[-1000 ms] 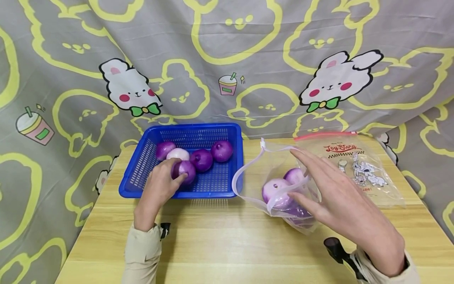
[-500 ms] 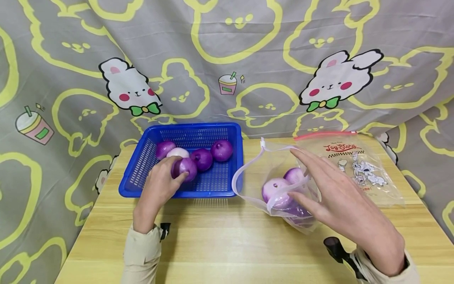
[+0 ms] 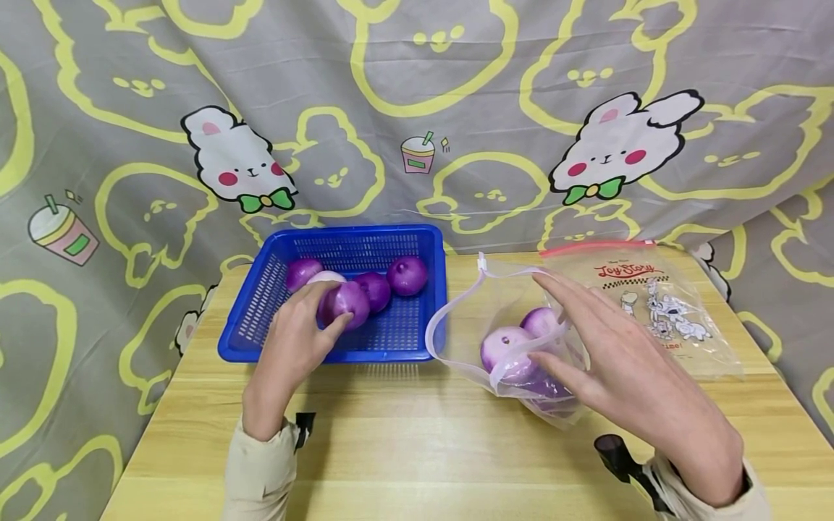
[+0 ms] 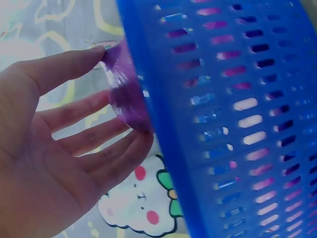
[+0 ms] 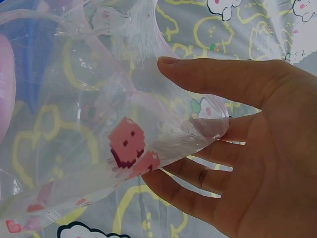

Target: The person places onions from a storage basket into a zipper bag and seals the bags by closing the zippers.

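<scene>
My left hand (image 3: 293,329) pinches a purple onion (image 3: 347,304) between thumb and fingers, over the front part of a blue mesh basket (image 3: 384,356). The left wrist view shows the same onion (image 4: 126,96) partly hidden behind the basket wall (image 4: 163,119). Several other onions, including a dark purple onion (image 3: 407,276) and a paler onion (image 3: 326,277), lie inside the basket. My right hand (image 3: 619,354) rests at the open mouth of a clear zip bag (image 3: 500,388), fingers and thumb extended against its rim. Several onions (image 3: 507,353) are in the bag.
A second zip bag (image 3: 658,311) with a red top strip and cartoon print lies flat at the right. The wooden table (image 3: 391,449) runs back to a patterned grey cloth (image 3: 365,72).
My left hand has lifted its onion slightly and shifted it right, covering more of the dark onion beside it. The right hand and the bag have stayed put.
</scene>
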Available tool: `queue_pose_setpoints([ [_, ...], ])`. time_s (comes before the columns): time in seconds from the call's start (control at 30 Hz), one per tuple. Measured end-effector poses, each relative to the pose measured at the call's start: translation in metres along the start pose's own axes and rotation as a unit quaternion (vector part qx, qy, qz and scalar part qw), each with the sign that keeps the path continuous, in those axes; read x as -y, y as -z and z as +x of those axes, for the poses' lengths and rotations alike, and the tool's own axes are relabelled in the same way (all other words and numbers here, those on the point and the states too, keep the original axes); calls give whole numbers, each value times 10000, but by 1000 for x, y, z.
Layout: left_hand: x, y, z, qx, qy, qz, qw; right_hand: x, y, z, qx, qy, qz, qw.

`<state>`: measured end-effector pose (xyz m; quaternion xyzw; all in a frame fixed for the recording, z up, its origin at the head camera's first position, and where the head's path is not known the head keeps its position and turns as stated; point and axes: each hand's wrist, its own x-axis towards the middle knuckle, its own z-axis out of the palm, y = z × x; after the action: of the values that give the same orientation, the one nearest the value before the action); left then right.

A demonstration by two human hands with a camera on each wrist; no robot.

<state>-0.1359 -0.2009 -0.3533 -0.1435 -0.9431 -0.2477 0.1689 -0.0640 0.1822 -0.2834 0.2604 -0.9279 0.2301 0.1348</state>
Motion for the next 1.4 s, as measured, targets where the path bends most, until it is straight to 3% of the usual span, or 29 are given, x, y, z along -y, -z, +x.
queue_pose_setpoints([
  [0.47,-33,15,-6,-338,-533,-206,9978,0,1,0,-67,108,-27,9999],
  [0.67,-51,24,-10,-600,-929,-292,9934,1,4,-1,42,-135,39,9999],
  [1.0,-77,27,-10,-473,-1326,-576,9884,3,5,-4,204,-440,145,9987],
  [1.4,-114,24,-4,-523,-1645,-1097,9789,1,3,-7,24,-46,-75,10000],
])
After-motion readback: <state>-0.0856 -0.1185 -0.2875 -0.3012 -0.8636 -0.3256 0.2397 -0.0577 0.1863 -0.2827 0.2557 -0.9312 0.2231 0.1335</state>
